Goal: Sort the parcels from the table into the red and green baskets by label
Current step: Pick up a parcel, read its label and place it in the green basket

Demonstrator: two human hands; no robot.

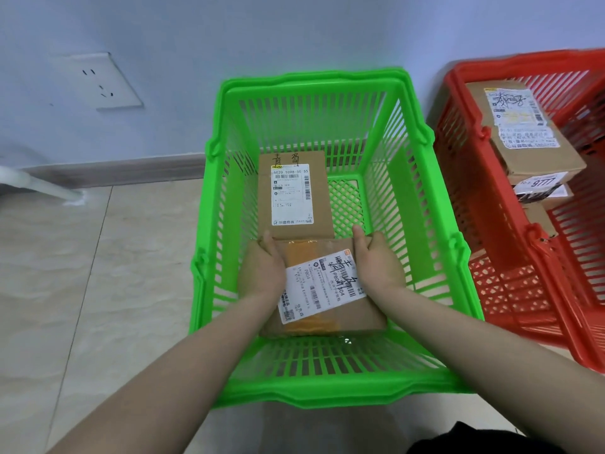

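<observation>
In green basket [327,393], parcel [324,290] gripped between fingers [359,238]

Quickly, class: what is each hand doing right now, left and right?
The left hand grips the taped parcel at its left end, inside the green basket.
The right hand grips the same parcel's right end.

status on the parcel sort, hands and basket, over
Left hand and right hand both grip the taped parcel, low inside the green basket. Second parcel lies at the far end, close against it. Nothing else in the way.
</observation>
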